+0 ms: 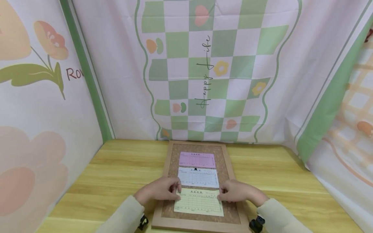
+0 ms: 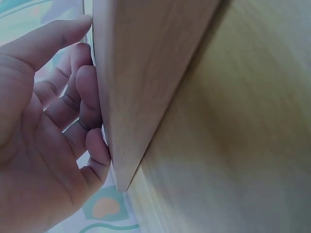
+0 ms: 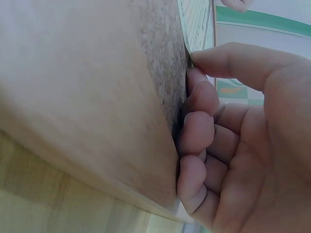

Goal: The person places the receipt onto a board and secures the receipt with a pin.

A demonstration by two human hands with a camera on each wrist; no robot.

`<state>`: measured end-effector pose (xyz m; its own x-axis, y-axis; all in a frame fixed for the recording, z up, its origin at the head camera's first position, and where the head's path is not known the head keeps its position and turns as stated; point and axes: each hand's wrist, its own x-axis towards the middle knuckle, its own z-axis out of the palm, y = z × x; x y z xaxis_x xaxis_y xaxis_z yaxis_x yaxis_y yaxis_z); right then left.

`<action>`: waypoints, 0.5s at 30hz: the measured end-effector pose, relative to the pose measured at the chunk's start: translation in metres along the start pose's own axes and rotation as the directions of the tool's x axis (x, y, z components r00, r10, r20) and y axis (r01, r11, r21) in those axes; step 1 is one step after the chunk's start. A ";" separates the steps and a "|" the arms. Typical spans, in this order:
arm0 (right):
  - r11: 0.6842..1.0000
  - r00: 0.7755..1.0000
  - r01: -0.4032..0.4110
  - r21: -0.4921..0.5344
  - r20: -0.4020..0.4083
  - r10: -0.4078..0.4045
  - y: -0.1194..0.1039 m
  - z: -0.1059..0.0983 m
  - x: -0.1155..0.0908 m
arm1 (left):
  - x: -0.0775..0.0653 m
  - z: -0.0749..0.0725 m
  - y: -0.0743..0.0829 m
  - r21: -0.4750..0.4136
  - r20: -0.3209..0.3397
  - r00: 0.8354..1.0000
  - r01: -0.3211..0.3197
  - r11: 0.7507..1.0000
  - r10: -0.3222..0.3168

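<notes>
A yellow printed form slip [image 1: 199, 204] lies on the lower part of a wood-framed cork board [image 1: 230, 219]. My left hand [image 1: 161, 189] pinches its left edge near the upper corner, and my right hand [image 1: 237, 191] pinches the opposite edge. Above it is a white form slip [image 1: 198, 179] with a small black pin [image 1: 196, 169] at its top middle. A pink form slip [image 1: 196, 160] sits highest on the board. In the right wrist view, thumb and forefinger meet at the slip's edge [image 3: 193, 24], the other fingers curled against the board.
The board lies on a yellow wood-grain table [image 1: 125, 168], its far end close to a hanging checkered cloth [image 1: 177, 90]. More printed cloth hangs at the left [image 1: 35, 113] and right [image 1: 346, 136]. Dark bands are on both wrists.
</notes>
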<state>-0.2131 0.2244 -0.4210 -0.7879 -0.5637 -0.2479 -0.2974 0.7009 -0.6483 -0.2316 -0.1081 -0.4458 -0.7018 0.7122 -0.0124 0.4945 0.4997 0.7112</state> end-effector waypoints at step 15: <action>1.000 1.000 -0.001 -0.005 -0.002 0.001 -0.001 0.001 -0.001 | -0.013 -0.005 -0.006 0.035 -0.044 0.985 -0.166 0.985 0.168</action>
<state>-0.2112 0.2242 -0.4206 -0.7895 -0.5619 -0.2468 -0.2991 0.7034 -0.6448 -0.2281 -0.1232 -0.4466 -0.6310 0.7634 0.1380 0.6217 0.3912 0.6785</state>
